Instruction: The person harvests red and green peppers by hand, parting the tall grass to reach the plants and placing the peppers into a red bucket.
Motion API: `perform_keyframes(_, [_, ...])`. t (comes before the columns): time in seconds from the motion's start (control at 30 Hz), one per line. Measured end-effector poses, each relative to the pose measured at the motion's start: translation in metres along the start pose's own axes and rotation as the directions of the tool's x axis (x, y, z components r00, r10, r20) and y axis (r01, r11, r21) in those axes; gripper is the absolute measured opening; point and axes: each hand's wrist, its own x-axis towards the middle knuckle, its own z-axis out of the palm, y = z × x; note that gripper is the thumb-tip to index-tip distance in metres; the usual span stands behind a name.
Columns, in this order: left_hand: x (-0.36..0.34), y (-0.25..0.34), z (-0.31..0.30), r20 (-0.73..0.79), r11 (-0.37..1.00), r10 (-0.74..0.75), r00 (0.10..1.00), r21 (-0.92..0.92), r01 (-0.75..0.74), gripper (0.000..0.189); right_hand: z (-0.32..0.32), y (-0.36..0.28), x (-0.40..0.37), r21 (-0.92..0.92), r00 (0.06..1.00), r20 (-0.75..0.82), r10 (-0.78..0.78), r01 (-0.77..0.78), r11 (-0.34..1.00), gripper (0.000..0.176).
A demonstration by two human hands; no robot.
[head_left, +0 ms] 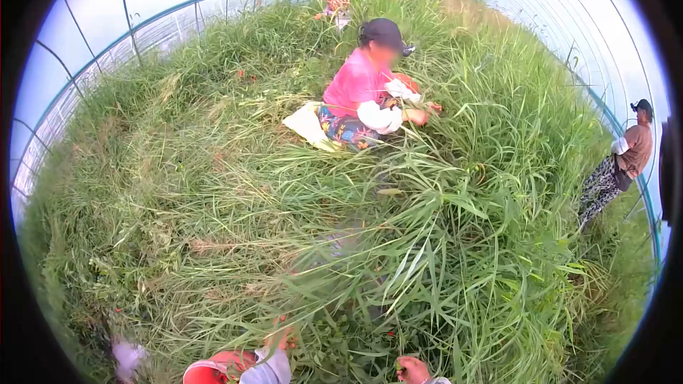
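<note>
At the bottom edge, my left hand reaches into the plants from a white sleeve. Its fingers look curled, with small red spots at them, but blur and leaves hide what they hold. Right beside that forearm is a red bucket with a pale rim, partly cut off by the frame. My right hand is low among the leaves, its fingers closed around something small and green that I cannot make out. A small red fruit shows in the foliage between and above the hands.
A person in pink sits in the grass ahead, hands among the stems. Another person is at the back, and a third stands at the right wall. Tall grass rises on the right; flattened grass covers the left.
</note>
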Motion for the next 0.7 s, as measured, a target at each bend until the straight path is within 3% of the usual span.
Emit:
perform_keyframes(0.07, [-0.039,-0.001,-0.007,-0.062,1.000,0.001,0.998,0.013,0.000,0.029,0.002,-0.002,-0.016,0.040,0.995,0.095,0.036,-0.040,0.998,0.031])
perform_keyframes(0.17, [-0.114,0.002,0.003,-0.278,0.993,0.090,0.956,0.101,-0.064,0.025,0.028,-0.052,-0.074,0.028,0.965,0.181,0.191,-0.199,0.980,0.022])
perform_keyframes(0.27, [-0.153,-0.020,-0.024,-0.094,1.000,0.024,0.995,0.003,-0.024,0.043,0.019,-0.058,-0.081,-0.039,0.924,0.273,0.269,-0.268,0.962,0.021])
perform_keyframes(0.37, [-0.176,-0.027,-0.046,-0.057,0.998,0.055,0.997,-0.021,-0.056,0.043,0.030,-0.080,-0.115,-0.071,0.928,0.253,0.272,-0.263,0.962,0.016])
perform_keyframes(0.4, [-0.197,-0.023,-0.043,-0.051,0.992,0.121,0.991,0.043,-0.119,0.038,0.020,-0.073,-0.107,-0.035,0.887,0.385,0.253,-0.260,0.965,0.015])
perform_keyframes(0.5, [-0.261,-0.009,-0.006,-0.027,0.991,0.091,0.995,0.102,-0.088,0.033,0.021,-0.081,-0.124,-0.127,0.840,0.502,0.205,-0.163,0.979,0.016])
perform_keyframes(0.53, [-0.251,-0.021,-0.014,0.070,0.976,0.136,0.988,0.159,-0.146,0.032,0.021,-0.079,-0.122,-0.149,0.807,0.566,0.172,-0.104,0.983,0.023])
perform_keyframes(0.63, [-0.256,-0.044,-0.004,0.237,0.984,0.086,0.968,0.131,-0.120,0.030,0.043,-0.084,-0.146,-0.196,0.844,0.512,0.158,-0.065,0.979,0.033])
perform_keyframes(0.7, [-0.282,-0.049,0.019,0.331,1.000,-0.015,0.944,0.020,0.009,0.027,0.057,-0.078,-0.137,-0.269,0.853,0.464,0.236,-0.119,0.956,0.032])
